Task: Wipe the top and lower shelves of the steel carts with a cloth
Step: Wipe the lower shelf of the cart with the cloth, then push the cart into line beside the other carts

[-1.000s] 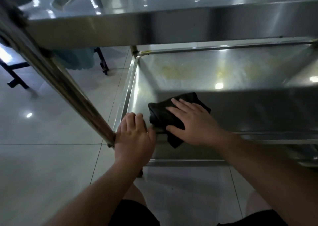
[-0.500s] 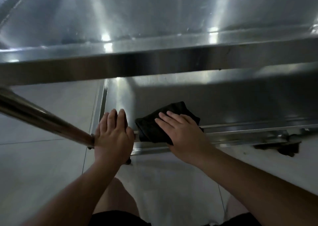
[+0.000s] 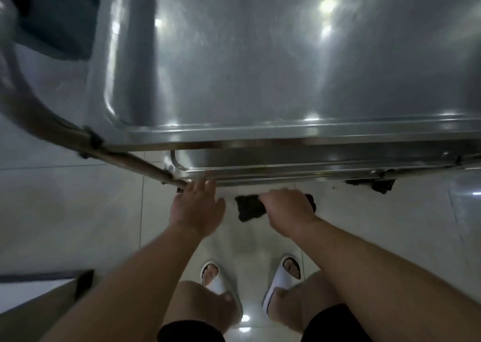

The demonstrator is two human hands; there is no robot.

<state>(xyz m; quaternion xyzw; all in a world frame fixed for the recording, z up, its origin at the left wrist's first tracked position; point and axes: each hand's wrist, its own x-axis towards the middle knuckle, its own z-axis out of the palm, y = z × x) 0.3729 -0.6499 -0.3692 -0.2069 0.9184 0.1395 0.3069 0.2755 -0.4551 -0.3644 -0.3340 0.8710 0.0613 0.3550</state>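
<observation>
At the far left a slanted cart leg (image 3: 52,131) runs down to the corner of the lower shelf (image 3: 260,159), where it would block a sweep past that corner. The left hand (image 3: 196,206) is held just beside that corner, its fingers (image 3: 205,185) straight and spread with nothing held, probably to steady the body against the frame. To its right a dark cloth (image 3: 250,207) is gripped in the curled right hand (image 3: 286,206), clear of the shelf rim and over the floor (image 3: 78,198). The top shelf (image 3: 260,55) is seen overhanging the lower one, so only a narrow strip below shows. Open floor lies in front.
</observation>
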